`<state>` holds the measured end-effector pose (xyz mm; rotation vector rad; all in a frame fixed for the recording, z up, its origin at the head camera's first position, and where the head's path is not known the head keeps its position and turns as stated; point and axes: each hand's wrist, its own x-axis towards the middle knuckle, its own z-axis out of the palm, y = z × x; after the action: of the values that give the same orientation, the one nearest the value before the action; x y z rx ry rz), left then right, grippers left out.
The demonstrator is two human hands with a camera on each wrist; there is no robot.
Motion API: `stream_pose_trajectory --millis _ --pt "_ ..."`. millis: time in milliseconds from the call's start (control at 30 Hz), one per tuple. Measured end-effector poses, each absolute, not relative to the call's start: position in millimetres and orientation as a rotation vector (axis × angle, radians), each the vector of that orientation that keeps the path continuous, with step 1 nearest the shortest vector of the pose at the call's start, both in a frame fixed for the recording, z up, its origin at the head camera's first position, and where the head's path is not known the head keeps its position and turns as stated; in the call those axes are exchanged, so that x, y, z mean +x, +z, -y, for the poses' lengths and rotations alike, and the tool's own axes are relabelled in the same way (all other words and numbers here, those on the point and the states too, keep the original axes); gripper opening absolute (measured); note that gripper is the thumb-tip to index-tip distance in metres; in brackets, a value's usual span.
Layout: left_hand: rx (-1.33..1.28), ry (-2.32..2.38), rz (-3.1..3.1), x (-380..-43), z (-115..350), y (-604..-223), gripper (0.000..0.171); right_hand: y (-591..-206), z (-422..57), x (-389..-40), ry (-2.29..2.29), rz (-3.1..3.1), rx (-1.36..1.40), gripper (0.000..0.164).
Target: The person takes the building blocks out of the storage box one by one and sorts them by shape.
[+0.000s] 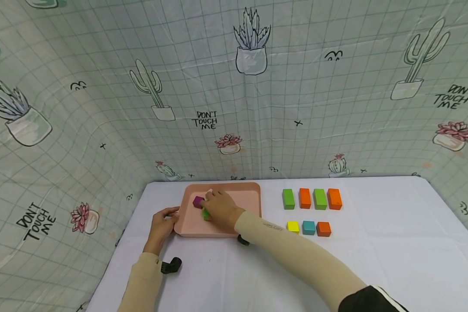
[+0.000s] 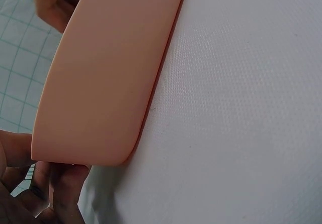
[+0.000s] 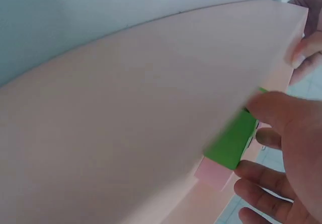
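A shallow pink tray (image 1: 222,233) lies on the white table, and my left hand (image 1: 161,227) grips its left end, thumb on the rim and fingers against the wall in the left wrist view. Over the tray, my right hand (image 1: 221,210) pinches a green block (image 3: 231,138) between thumb and fingers. Just beyond the green block, a pale pink block (image 3: 214,172) shows in the right wrist view. Left of my right fingers sits a purple block (image 1: 198,202). The hand covers part of the tray's contents in the head view.
Right of the tray stands a back row of green (image 1: 288,199) and orange (image 1: 305,198) blocks. In front of it are a yellow cube (image 1: 293,226), a blue cube (image 1: 308,228) and an orange cube (image 1: 323,229). A patterned cloth (image 1: 281,143) hangs behind the table.
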<state>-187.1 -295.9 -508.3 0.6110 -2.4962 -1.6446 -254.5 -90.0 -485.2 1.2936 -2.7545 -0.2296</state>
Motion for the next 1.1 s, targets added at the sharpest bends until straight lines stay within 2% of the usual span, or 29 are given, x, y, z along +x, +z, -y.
stream_pose_trajectory --millis 233,433,833,1100 --pt "0.634 -1.632 2.513 -186.6 294.7 -508.1 0.033 -484.4 81.7 -255.1 -0.185 2.837 1.253 0.068" --pt "0.639 -1.64 2.509 -187.2 292.8 -507.7 0.033 -483.0 71.0 -255.0 0.021 2.91 1.271 0.072" --pt "0.603 -1.656 2.517 -185.5 294.8 -506.2 0.034 -473.7 28.4 -255.7 0.272 2.853 1.249 0.043" --pt "0.629 -1.638 2.542 -185.5 294.4 -503.5 0.035 -464.4 -18.9 -261.1 0.38 2.761 1.128 0.052"
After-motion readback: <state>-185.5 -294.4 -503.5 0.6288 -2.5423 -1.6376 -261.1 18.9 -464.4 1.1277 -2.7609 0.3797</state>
